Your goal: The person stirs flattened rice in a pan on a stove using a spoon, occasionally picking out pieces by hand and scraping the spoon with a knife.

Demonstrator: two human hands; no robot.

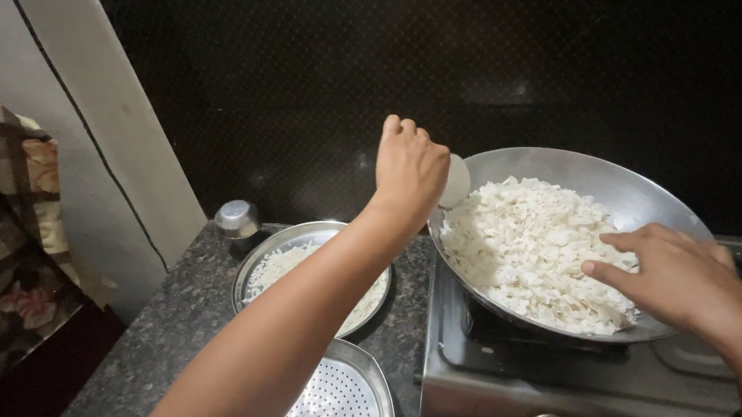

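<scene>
- My left hand [410, 170] is raised over the near-left rim of the steel wok [623, 189], fingers curled shut around a small white bowl [454, 180]; only a rounded sliver of that bowl shows past my knuckles, so I cannot tell what is in it.
- My right hand [673, 279] lies at the right side of the wok, fingers held loosely apart and stretched flat, the fingertips touching the white flakes [529, 248]. It grips nothing that I can see.
- The flakes fill most of the wok in a heap; the bare metal shows along the far wall only.
- The wok sits on a steel stove [487, 379]; the burner under it is in shadow and hard to make out, and the knob at the bottom edge is cut off.
- My left forearm crosses over a round steel plate [297, 238] of more white flakes on the dark granite counter [145, 357], hiding much of its right half.
- A perforated steel plate [336, 411] lies nearer to me, cut off by the bottom edge and partly under my arm.
- A small steel-lidded container [237, 221] stands at the back of the counter, its lower part dark and unclear.
- A patterned cloth [2, 235] hangs at the far left, cut by the frame.
</scene>
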